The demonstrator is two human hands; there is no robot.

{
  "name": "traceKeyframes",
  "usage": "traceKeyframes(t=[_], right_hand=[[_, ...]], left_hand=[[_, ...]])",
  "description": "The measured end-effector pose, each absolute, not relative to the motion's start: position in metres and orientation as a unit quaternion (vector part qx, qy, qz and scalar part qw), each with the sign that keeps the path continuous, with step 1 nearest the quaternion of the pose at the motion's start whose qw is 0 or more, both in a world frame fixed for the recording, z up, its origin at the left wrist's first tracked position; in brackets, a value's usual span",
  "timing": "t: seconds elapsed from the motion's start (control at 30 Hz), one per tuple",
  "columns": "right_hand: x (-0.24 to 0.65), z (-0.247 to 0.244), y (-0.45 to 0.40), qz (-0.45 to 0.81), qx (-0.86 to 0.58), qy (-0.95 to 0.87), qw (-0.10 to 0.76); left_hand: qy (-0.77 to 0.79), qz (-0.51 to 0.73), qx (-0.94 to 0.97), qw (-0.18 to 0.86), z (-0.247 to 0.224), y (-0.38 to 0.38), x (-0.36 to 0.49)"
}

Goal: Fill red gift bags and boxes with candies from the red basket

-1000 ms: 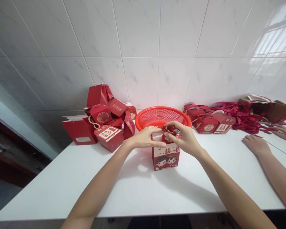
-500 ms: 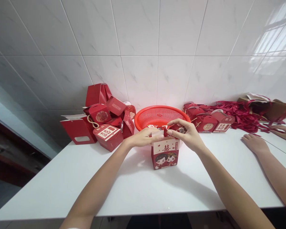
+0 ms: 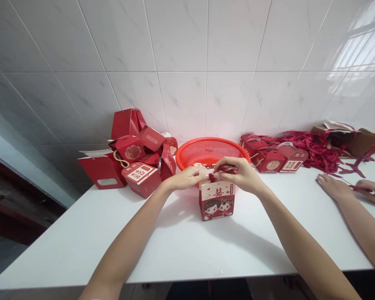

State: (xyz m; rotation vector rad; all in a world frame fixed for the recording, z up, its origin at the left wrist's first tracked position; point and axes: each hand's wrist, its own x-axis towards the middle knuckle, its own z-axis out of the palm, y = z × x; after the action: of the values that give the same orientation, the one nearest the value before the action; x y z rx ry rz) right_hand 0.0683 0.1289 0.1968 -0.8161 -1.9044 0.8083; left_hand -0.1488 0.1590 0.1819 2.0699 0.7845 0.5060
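A small upright gift box (image 3: 218,206), red below and cream above with two cartoon figures, stands on the white table in front of me. My left hand (image 3: 187,179) is closed at its top left edge, thumb and fingers pinched together. From the other side my right hand (image 3: 242,174) arches over the top, with thumb and fingertips closed on a short dark-red strip (image 3: 211,177) that looks like ribbon. Both sets of fingertips almost meet there. They partly hide the box's top.
Directly behind is a red mesh basket (image 3: 187,152) with small wrapped pieces inside. Red gift boxes (image 3: 143,177) are heaped at left; more boxes (image 3: 270,161) stand at right beside a tangle of red ribbons (image 3: 318,150). Another person's hands (image 3: 336,187) work at far right.
My right hand has shifted slightly left, bringing its fingertips closer to my left hand over the box top. The other person's far hand has moved and now grips a red ribbon.
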Motion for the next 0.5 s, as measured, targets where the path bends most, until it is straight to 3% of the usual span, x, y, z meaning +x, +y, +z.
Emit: traceKeyframes(t=[0.33, 0.5], right_hand=[[0.0709, 0.1969, 0.1297, 0.333, -0.322, -0.785, 0.411], [0.0723, 0.1980, 0.1305, 0.287, -0.327, -0.782, 0.447]], left_hand=[[0.312, 0.203, 0.820, 0.434, 0.1797, 0.1604, -0.1491], [0.324, 0.198, 0.821, 0.427, 0.1799, 0.1599, -0.1498]])
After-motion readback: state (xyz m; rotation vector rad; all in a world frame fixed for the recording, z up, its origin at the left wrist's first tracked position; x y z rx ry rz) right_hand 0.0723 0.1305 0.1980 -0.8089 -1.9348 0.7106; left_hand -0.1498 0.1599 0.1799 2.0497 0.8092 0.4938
